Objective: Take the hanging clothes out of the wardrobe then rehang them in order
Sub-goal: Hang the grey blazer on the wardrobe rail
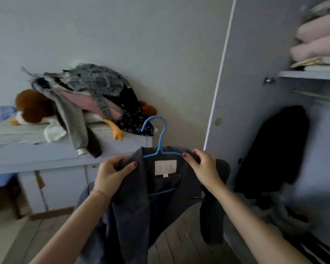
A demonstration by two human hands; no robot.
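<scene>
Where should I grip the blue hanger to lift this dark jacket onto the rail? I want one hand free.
Probably the bare stem just under the hook of the blue hanger, pinched from above. It stands clear of the dark jacket; the shoulders, where the left hand and right hand grip, are cloth-covered.

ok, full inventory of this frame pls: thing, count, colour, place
jacket: 1, dark grey, centre, held up on the hanger
hanger: 1, blue, inside the jacket's shoulders, hook up
clothes pile: 1, grey, pink and black, on the cabinet at left
plush toy: 1, brown with orange feet, under the pile
cabinet: 1, pale blue-grey, left, against the wall
wardrobe: 1, grey, right, door open
rail: 1, metal, under the wardrobe shelf
dark garment: 1, black, inside the wardrobe below the rail
folded bedding: 1 stack, pink and cream, top shelf
left hand: grips the jacket's left shoulder
right hand: grips the jacket's right shoulder
</scene>
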